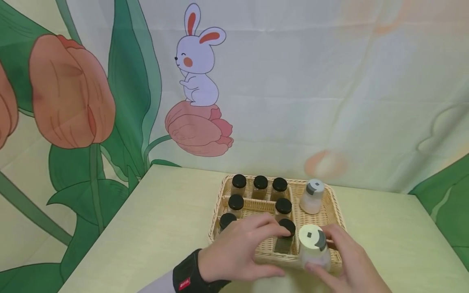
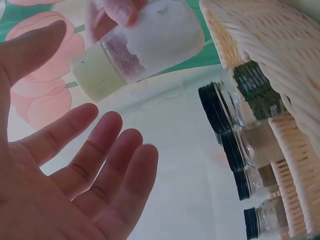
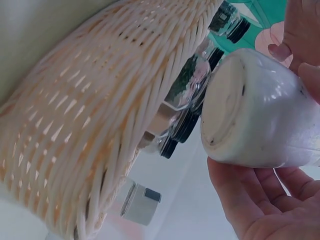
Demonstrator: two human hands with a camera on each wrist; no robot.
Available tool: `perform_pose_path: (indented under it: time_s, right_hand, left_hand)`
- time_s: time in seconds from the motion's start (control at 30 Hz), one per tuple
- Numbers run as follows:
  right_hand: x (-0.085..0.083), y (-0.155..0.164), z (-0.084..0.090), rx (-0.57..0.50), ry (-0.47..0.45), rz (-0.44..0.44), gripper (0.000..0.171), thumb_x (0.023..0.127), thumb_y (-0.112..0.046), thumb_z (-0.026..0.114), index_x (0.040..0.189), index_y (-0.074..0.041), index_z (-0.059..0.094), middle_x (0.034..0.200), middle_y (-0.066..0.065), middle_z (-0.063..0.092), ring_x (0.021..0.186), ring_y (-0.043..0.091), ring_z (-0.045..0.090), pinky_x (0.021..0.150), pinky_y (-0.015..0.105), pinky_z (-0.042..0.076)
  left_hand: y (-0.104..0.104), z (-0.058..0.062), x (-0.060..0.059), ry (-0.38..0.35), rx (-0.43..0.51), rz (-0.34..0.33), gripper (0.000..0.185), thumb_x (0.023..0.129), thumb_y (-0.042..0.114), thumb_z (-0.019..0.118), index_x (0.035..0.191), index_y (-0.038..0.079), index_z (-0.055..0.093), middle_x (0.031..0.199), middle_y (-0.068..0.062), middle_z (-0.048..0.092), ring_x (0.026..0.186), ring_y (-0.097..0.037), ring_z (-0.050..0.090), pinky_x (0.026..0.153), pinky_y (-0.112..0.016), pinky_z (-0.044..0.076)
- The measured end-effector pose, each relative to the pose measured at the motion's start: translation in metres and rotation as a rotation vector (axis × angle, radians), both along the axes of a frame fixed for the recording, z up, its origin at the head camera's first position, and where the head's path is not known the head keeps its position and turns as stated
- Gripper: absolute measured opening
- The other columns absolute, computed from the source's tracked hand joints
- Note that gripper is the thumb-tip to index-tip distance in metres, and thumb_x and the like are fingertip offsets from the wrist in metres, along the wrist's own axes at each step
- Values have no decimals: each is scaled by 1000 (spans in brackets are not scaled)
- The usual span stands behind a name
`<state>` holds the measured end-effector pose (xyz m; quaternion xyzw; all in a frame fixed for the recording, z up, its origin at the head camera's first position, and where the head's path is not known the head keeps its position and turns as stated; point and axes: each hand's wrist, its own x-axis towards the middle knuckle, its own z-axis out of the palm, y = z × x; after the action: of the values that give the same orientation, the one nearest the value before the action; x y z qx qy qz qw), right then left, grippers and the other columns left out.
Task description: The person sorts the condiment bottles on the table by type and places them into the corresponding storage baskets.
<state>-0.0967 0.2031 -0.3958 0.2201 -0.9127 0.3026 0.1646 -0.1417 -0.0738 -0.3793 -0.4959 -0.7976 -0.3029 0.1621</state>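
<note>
My right hand (image 1: 353, 260) grips a clear jar of white contents (image 1: 316, 260) with a pale yellow lid, over the front right edge of a wicker basket (image 1: 276, 258). The right wrist view shows the underside of this jar (image 3: 260, 107), with fingers curled below it. My left hand (image 1: 243, 244) hovers over the basket's front, palm turned toward the jar. In the left wrist view its fingers (image 2: 135, 165) are spread, apart from the jar's lid (image 2: 97, 72). Behind the left fingertips stands a black-capped jar (image 1: 283, 244) of dark green contents.
Several black-capped jars (image 1: 260, 187) stand in the basket's left and middle compartments. A pale-lidded jar (image 1: 312, 199) stands in its right compartment at the back. A pale table (image 1: 146, 228) lies beneath, and a printed cloth (image 1: 293, 89) with a rabbit and tulips hangs behind.
</note>
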Motion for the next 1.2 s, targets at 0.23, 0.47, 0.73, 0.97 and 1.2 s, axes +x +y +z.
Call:
perform_pose_path:
  time_s: [0.23,0.47,0.73,0.97,1.2]
  right_hand:
    - [-4,5,4,9,-64,-48,63,75,-34,94,126,-22,58,116,-15,61,102,-1,61,81,29,61]
    - [-10,9,4,-3,-24,-36,63,75,-28,95,124,-18,57,115,-16,59,104,-2,60,79,30,63]
    - [-14,16,6,-28,-66,-84,58,76,-33,94,120,-19,58,113,-11,61,101,0,59,77,34,63]
    - [-21,21,2,-6,18,-81,62,72,-25,97,120,-15,59,111,-11,62,102,3,62,74,31,62]
    - [-30,26,2,15,17,-94,64,71,-26,97,121,-12,59,112,-5,65,101,11,64,73,32,61]
  left_hand:
    - [-8,-7,-1,27,-32,72,61,82,55,83,131,22,67,126,9,64,114,-4,61,88,-16,51]
    - [-25,-18,-1,19,-65,140,57,89,63,71,134,29,64,131,13,62,121,-4,58,96,-25,53]
    - [-52,-26,-1,86,-142,256,67,91,67,66,141,24,60,144,3,60,135,-16,55,108,-40,50]
    - [-76,-34,-1,151,-263,405,83,88,70,66,153,20,50,160,-5,48,148,-30,46,116,-55,41]
    - [-97,-48,-6,193,-338,479,89,89,71,63,158,19,44,165,-6,41,150,-35,43,117,-61,37]
